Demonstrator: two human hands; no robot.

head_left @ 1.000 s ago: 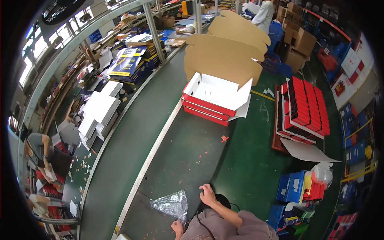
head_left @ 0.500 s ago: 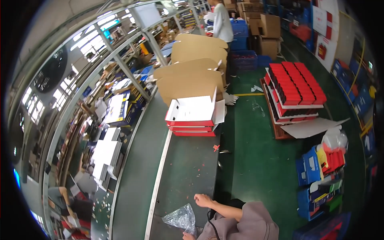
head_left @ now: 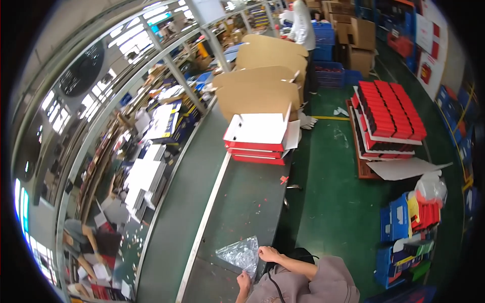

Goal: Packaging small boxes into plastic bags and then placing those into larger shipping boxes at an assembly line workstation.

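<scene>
A clear, crinkled plastic bag lies at the near end of the dark work table, spread into a rough triangle. My left hand is closed on its lower corner, close to the front of my shirt. At the bag's right edge, my right hand has its fingers curled in against the plastic and seems to pinch it. The fingertips are small, and the bag's contents, if any, cannot be made out.
Ahead on the table stand stacked red-and-white boxes with raised brown cardboard flaps behind. Right, on the floor, are a pallet stack of red boxes and blue bins. Other people work far ahead and at the left bench.
My right hand has come onto the bag's right edge, where before it was apart from it. My left hand has risen with the bag's corner. The whole view has shifted slightly.
</scene>
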